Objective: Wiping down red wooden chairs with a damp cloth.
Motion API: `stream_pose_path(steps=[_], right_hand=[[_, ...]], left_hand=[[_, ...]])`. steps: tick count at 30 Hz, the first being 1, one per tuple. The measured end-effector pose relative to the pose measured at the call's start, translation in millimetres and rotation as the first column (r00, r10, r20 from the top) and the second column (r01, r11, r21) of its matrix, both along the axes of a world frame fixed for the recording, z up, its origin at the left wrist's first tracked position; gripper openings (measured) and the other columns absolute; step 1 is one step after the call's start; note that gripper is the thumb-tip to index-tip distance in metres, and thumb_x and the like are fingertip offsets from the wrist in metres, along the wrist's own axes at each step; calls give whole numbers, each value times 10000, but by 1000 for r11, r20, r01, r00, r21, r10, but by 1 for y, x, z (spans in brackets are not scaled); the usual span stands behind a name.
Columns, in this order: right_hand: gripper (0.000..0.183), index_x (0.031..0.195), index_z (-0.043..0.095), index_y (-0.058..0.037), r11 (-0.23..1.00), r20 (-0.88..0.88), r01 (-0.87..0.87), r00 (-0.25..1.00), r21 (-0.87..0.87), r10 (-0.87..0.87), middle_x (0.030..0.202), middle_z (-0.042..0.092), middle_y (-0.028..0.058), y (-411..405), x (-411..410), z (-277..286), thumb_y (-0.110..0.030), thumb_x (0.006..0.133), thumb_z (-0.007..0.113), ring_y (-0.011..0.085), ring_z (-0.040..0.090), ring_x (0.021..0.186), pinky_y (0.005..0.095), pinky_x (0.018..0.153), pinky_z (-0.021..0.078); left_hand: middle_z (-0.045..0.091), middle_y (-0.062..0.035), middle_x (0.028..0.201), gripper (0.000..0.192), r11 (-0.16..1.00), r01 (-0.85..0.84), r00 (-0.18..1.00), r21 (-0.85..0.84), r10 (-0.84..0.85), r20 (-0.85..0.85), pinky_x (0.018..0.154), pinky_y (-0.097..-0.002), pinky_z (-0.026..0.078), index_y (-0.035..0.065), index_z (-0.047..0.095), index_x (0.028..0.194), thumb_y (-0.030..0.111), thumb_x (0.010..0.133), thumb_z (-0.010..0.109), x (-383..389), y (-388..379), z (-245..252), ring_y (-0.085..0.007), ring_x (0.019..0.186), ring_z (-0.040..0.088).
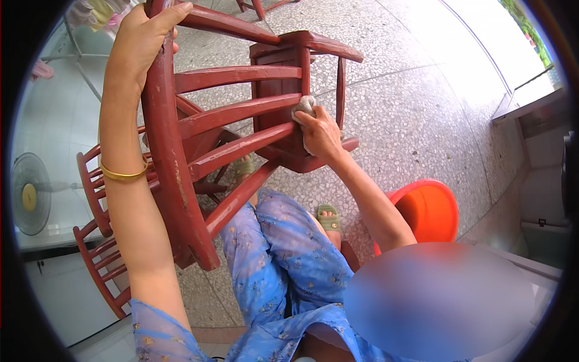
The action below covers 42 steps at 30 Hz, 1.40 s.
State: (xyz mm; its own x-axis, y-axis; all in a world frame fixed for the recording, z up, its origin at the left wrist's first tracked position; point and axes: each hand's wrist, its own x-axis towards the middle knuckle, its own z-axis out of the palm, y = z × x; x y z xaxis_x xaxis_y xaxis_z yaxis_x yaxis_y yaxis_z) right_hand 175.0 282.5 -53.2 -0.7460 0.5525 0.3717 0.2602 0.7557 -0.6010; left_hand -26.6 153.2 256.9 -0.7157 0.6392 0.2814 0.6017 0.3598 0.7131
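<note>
A red-painted wooden chair (181,135) is tilted in front of me, its paint worn along the edges. My left hand (149,31) grips a thick post of the chair near the top of the view, with a gold bangle (124,173) on that forearm. In my right hand (322,133) is a bunched greyish cloth (305,106), pressed against the chair where the slats meet the seat-side frame. Part of the cloth is hidden under the fingers.
An orange-red plastic bucket (429,212) stands on the terrazzo floor (398,113) at right. More red wooden chairs (102,267) are at left, near a fan (29,194). Another piece of red furniture (258,9) shows at the top. My sandalled feet (329,217) are below the chair.
</note>
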Motion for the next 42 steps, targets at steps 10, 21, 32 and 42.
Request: stream_pose_path(steps=[10,21,32,42], right_hand=[[294,1054,691,-200,985,29,173,984,8,-173,1031,554,112,-22,15,-24,-100,801,580,310,574,986,433,753,471],[373,1138,663,-224,973,176,24,982,228,-65,1040,524,100,-55,30,-31,-137,781,601,280,546,1003,446,751,420],[272,934,735,-204,923,300,-383,886,46,353,996,581,72,-28,81,-6,-84,705,650,268,578,1009,464,812,428],[279,1075,679,-77,963,-801,-257,593,-85,88,1096,556,185,-84,-43,203,-130,802,705,354,554,995,416,848,442]], left_hand=[[538,27,681,467,1000,23,1000,1,-23,-1,490,-203,433,62,571,1025,431,801,749,0,1,6,-44,537,527],[541,13,672,488,999,30,995,-45,-34,-90,480,-219,430,52,597,938,486,775,750,-2,9,10,-60,523,529],[560,-17,675,459,999,-12,999,43,14,-34,505,-249,470,32,592,960,418,774,754,-19,-16,0,-99,537,554],[586,-23,735,475,986,-45,999,158,43,11,526,-241,450,54,594,955,529,930,573,42,-10,5,-102,570,557]])
